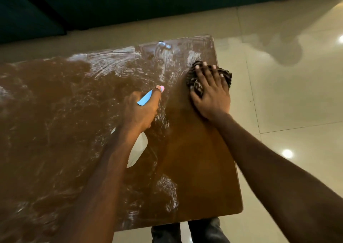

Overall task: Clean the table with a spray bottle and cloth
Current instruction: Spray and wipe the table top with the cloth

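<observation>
A brown wooden table (200, 168) fills most of the view, its left and far parts streaked with white wet smears. My left hand (141, 111) grips a spray bottle (138, 148) with a white body, a blue trigger and a pink nozzle, held above the table's middle and pointing away from me. My right hand (210, 92) presses flat on a crumpled dark striped cloth (194, 83) near the table's far right edge. The strip of table in front of the cloth looks dry and smooth.
Glossy cream floor tiles (287, 98) surround the table on the right and far side. A dark green sofa or curtain (92, 5) runs along the back. My legs in dark trousers (185, 231) stand at the table's near edge.
</observation>
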